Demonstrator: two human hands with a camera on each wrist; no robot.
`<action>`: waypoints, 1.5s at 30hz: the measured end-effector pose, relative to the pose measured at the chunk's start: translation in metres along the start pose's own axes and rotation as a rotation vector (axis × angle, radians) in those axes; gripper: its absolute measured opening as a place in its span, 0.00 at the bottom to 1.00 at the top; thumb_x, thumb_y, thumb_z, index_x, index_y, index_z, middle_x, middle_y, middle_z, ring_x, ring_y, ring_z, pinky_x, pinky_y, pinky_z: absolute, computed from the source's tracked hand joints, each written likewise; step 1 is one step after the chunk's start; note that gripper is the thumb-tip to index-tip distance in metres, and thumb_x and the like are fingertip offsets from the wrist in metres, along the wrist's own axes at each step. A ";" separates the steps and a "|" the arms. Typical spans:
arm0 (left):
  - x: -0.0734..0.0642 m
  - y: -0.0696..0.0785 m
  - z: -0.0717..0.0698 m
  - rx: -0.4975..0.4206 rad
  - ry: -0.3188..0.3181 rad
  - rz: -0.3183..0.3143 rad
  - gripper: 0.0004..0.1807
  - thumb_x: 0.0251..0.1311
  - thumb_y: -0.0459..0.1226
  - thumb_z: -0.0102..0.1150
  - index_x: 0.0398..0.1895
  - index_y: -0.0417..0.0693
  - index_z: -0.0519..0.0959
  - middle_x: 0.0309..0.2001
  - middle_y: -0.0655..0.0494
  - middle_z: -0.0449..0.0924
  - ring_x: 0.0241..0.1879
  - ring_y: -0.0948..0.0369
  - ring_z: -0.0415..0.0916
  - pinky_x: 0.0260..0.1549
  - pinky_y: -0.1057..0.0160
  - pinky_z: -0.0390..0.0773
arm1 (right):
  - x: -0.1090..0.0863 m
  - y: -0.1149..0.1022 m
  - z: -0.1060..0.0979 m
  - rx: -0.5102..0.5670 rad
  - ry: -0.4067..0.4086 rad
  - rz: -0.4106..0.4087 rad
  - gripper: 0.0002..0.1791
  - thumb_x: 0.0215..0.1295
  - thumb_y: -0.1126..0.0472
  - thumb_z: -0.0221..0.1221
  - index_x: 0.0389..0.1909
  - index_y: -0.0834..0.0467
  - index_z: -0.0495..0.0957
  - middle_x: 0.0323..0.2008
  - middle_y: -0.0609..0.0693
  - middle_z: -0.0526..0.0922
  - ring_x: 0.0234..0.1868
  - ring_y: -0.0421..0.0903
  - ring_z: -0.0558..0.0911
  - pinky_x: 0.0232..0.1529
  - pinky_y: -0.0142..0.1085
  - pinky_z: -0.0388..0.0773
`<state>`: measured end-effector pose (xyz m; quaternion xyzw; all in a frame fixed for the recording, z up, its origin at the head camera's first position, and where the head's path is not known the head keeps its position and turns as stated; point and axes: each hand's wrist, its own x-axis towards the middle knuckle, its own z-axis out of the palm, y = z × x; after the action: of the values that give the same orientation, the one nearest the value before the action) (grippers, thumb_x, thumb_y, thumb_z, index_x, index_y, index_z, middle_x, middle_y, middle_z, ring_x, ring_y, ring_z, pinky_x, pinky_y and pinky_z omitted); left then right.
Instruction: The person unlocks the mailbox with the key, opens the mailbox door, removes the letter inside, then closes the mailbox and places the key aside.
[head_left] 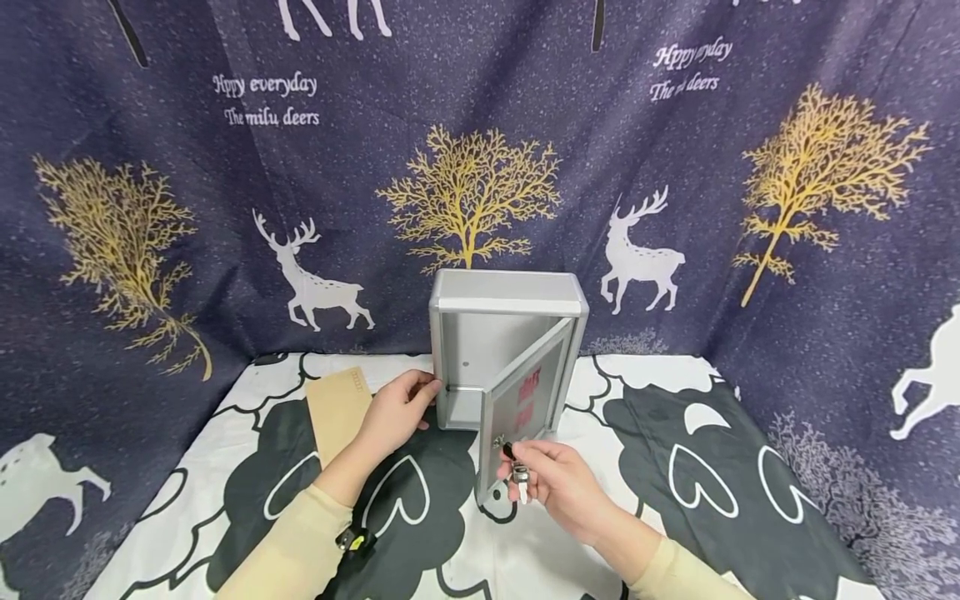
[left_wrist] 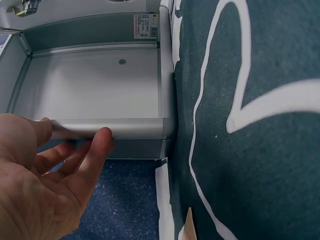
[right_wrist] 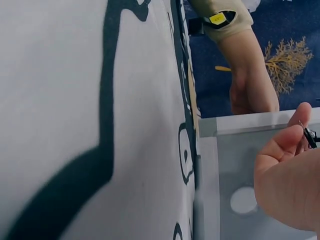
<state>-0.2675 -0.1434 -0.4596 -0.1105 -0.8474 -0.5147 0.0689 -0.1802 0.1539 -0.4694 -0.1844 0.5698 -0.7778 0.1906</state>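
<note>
A grey metal mailbox (head_left: 510,292) stands upright on the cloth, its glazed front door (head_left: 536,379) swung outward. My left hand (head_left: 397,408) grips the left side edge of the mailbox, thumb at the front rim and fingers along the outer side, as the left wrist view shows. At the free edge of the door, my right hand (head_left: 562,487) pinches a black-headed key (head_left: 508,451) by the lock. Another key (head_left: 522,490) dangles below it. Inside the mailbox, a printed label (left_wrist: 146,26) sticks to one wall.
A brown envelope (head_left: 337,408) lies on the cloth left of the mailbox, partly behind my left forearm. The black-and-white patterned cloth (head_left: 465,550) covers the surface. Behind hangs a dark blue curtain (head_left: 480,92) printed with deer and trees.
</note>
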 end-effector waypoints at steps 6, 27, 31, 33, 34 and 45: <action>0.000 0.000 0.001 -0.002 -0.013 0.001 0.19 0.87 0.49 0.58 0.63 0.45 0.86 0.46 0.49 0.89 0.37 0.48 0.90 0.30 0.59 0.90 | 0.008 0.002 0.010 0.000 0.070 0.027 0.13 0.88 0.56 0.57 0.50 0.61 0.85 0.40 0.49 0.91 0.31 0.39 0.88 0.33 0.26 0.81; 0.000 -0.001 0.002 -0.013 -0.015 -0.006 0.17 0.87 0.51 0.58 0.61 0.52 0.87 0.48 0.47 0.88 0.37 0.45 0.90 0.31 0.53 0.91 | 0.049 0.011 0.035 -0.036 0.215 0.010 0.19 0.87 0.51 0.60 0.53 0.66 0.84 0.41 0.51 0.90 0.30 0.40 0.88 0.34 0.30 0.79; -0.001 -0.001 0.003 -0.017 -0.014 -0.012 0.17 0.87 0.51 0.57 0.61 0.52 0.87 0.48 0.47 0.88 0.37 0.44 0.89 0.31 0.54 0.91 | 0.056 0.014 0.038 -0.035 0.249 0.004 0.21 0.87 0.50 0.61 0.54 0.67 0.83 0.41 0.51 0.90 0.30 0.41 0.88 0.34 0.32 0.78; 0.000 -0.002 0.003 -0.015 -0.009 -0.013 0.17 0.87 0.50 0.57 0.60 0.52 0.87 0.47 0.48 0.88 0.36 0.44 0.90 0.30 0.55 0.91 | 0.061 0.014 0.039 -0.041 0.268 0.003 0.21 0.86 0.50 0.62 0.54 0.67 0.83 0.41 0.51 0.91 0.30 0.40 0.88 0.34 0.31 0.78; -0.001 -0.002 0.003 -0.015 -0.007 -0.015 0.16 0.87 0.50 0.57 0.60 0.52 0.87 0.47 0.48 0.88 0.36 0.44 0.90 0.30 0.56 0.91 | 0.063 0.015 0.040 -0.044 0.278 0.002 0.21 0.86 0.50 0.62 0.54 0.68 0.83 0.41 0.51 0.91 0.30 0.40 0.88 0.33 0.31 0.77; -0.001 -0.001 0.001 -0.006 0.002 -0.024 0.17 0.87 0.50 0.57 0.61 0.51 0.86 0.47 0.49 0.88 0.32 0.49 0.89 0.31 0.52 0.91 | 0.079 0.016 0.052 -0.041 0.364 -0.062 0.21 0.84 0.51 0.65 0.53 0.69 0.84 0.38 0.50 0.91 0.31 0.41 0.88 0.32 0.31 0.77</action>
<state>-0.2669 -0.1431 -0.4611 -0.1002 -0.8471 -0.5180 0.0631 -0.2203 0.0674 -0.4643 -0.0619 0.6046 -0.7921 0.0567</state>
